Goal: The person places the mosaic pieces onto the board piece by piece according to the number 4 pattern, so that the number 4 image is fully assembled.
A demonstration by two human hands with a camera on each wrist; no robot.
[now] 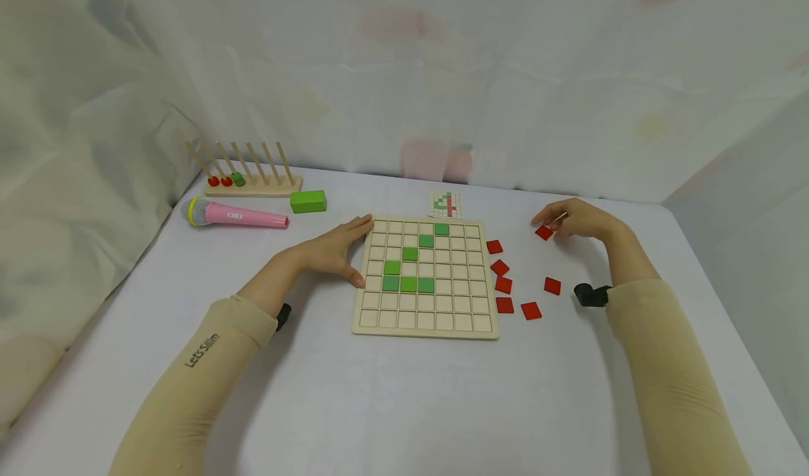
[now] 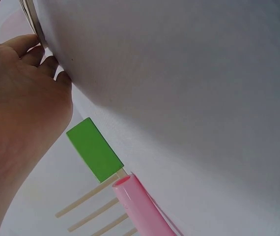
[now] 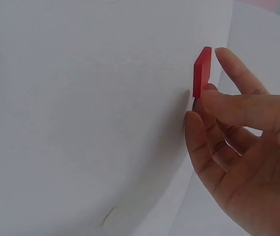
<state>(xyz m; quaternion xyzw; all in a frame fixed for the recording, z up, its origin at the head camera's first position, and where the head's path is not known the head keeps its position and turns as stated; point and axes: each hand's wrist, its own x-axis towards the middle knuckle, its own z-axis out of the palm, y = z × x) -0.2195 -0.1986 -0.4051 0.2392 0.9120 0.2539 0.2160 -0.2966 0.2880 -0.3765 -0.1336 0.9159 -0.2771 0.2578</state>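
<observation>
A pale wooden grid board [image 1: 425,324] lies flat on the table, with several green tiles [image 1: 409,284] set in its squares. My left hand [image 1: 335,251] is spread along the board's left edge, thumb low and fingertips at the upper corner. In the left wrist view, the left hand's fingers [image 2: 32,56] reach the edge of the board. To the right of the board, my right hand [image 1: 578,220] pinches a red square tile [image 3: 202,73] by one corner between thumb and fingers. Several other red tiles [image 1: 531,311] lie between the board and that hand.
Behind the board is a small pattern card [image 1: 445,205] with green and red squares. At the back left stand a peg rack [image 1: 253,188] with small red and green beads, a green block [image 1: 308,201] and a pink toy microphone [image 1: 243,215]. White curtains surround the table.
</observation>
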